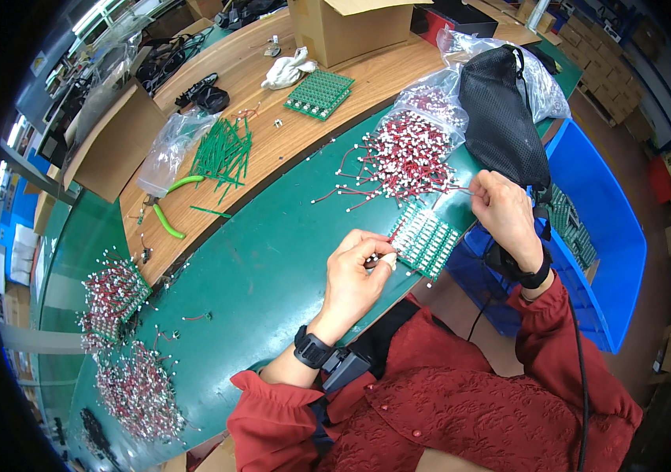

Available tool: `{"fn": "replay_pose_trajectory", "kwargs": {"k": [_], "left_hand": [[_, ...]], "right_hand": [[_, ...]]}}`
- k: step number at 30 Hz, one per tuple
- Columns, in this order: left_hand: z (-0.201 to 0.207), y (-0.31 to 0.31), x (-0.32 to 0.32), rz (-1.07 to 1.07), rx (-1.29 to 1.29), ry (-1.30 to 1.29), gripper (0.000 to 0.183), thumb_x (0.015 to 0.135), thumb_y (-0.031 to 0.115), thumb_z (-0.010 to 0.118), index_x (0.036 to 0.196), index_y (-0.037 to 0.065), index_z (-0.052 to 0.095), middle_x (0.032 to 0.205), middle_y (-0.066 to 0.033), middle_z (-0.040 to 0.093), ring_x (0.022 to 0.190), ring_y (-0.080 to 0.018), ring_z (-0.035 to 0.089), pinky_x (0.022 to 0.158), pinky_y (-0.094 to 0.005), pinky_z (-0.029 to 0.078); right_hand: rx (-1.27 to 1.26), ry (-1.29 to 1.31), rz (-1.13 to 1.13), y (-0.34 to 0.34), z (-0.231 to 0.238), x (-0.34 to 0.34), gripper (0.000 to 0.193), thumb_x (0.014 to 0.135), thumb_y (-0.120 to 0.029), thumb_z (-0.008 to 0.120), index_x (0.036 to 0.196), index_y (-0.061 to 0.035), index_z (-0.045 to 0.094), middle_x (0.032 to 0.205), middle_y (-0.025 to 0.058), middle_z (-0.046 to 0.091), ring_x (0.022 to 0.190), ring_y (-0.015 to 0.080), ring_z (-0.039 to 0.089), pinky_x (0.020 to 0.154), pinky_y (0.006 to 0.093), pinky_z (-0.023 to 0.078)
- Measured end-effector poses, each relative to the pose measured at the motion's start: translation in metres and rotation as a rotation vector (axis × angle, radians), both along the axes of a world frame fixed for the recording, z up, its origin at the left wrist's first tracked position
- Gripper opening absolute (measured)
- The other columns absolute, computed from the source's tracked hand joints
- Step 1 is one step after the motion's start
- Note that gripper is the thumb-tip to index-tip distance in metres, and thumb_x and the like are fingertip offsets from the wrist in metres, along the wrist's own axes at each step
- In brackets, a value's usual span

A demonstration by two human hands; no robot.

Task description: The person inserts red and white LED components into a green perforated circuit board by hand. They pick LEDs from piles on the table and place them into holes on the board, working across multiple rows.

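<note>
A green panel of small circuit boards (427,245), set with rows of white connectors, lies near the bench edge between my hands. My left hand (357,271) is closed at the panel's left edge, thumb and forefinger together; what they pinch is hidden. A short red wire shows on the panel beside those fingertips. To the right, my right hand (502,211) is raised and pinched beside the pile of red wire leads with white plugs (414,153). A thin dark red lead (455,189) runs up to its fingertips.
Behind the leads lies a black mesh bag (500,98). A blue bin (607,236) with more panels stands right. Green-handled cutters (167,216), green strips (223,153) and stacked panels (319,94) lie on the wooden board. Wired pieces (140,391) are heaped left.
</note>
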State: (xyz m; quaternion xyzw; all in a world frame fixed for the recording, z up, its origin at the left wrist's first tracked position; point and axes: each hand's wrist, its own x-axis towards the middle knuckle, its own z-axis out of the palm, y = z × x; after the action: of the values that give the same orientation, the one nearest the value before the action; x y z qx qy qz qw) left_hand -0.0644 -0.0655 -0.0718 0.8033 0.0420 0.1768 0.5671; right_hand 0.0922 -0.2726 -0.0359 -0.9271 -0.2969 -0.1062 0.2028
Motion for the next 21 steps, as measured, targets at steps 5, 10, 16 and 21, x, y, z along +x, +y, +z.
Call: {"fn": "replay_pose_trajectory", "kwargs": {"k": [5, 10, 16, 21], "left_hand": [[-0.001, 0.001, 0.000, 0.006, -0.009, -0.006, 0.011, 0.079, -0.001, 0.066, 0.089, 0.003, 0.069, 0.099, -0.0100, 0.065, 0.085, -0.0182, 0.065, 0.071, -0.0275, 0.055], [-0.002, 0.000, 0.000, 0.008, -0.016, 0.007, 0.012, 0.078, -0.001, 0.067, 0.089, 0.003, 0.070, 0.100, -0.0081, 0.066, 0.087, -0.0146, 0.063, 0.070, -0.0255, 0.052], [-0.003, 0.000, 0.000, -0.001, -0.032, 0.001, 0.012, 0.078, -0.001, 0.067, 0.090, 0.003, 0.070, 0.100, -0.0082, 0.066, 0.088, -0.0154, 0.064, 0.071, -0.0261, 0.054], [-0.002, 0.000, 0.000, -0.012, -0.030, 0.032, 0.013, 0.078, -0.001, 0.067, 0.090, 0.003, 0.070, 0.101, -0.0081, 0.065, 0.088, -0.0156, 0.064, 0.071, -0.0262, 0.054]], "right_hand": [[-0.022, -0.212, 0.013, 0.006, -0.007, 0.002, 0.011, 0.079, -0.003, 0.064, 0.089, -0.0079, 0.064, 0.086, 0.0083, 0.061, 0.078, 0.0311, 0.065, 0.062, 0.0430, 0.051], [0.064, -0.186, 0.012, 0.010, -0.013, 0.007, 0.010, 0.079, -0.003, 0.063, 0.088, -0.0076, 0.065, 0.086, 0.0076, 0.060, 0.079, 0.0296, 0.064, 0.065, 0.0419, 0.052], [0.286, 0.101, 0.125, 0.009, -0.015, 0.016, 0.010, 0.076, -0.002, 0.066, 0.086, -0.0021, 0.067, 0.080, 0.0064, 0.066, 0.071, 0.0177, 0.066, 0.063, 0.0317, 0.051], [0.651, 0.498, 0.135, 0.011, -0.013, 0.022, 0.009, 0.082, -0.001, 0.065, 0.091, 0.0017, 0.067, 0.079, 0.0033, 0.068, 0.070, 0.0083, 0.064, 0.060, 0.0229, 0.049]]}}
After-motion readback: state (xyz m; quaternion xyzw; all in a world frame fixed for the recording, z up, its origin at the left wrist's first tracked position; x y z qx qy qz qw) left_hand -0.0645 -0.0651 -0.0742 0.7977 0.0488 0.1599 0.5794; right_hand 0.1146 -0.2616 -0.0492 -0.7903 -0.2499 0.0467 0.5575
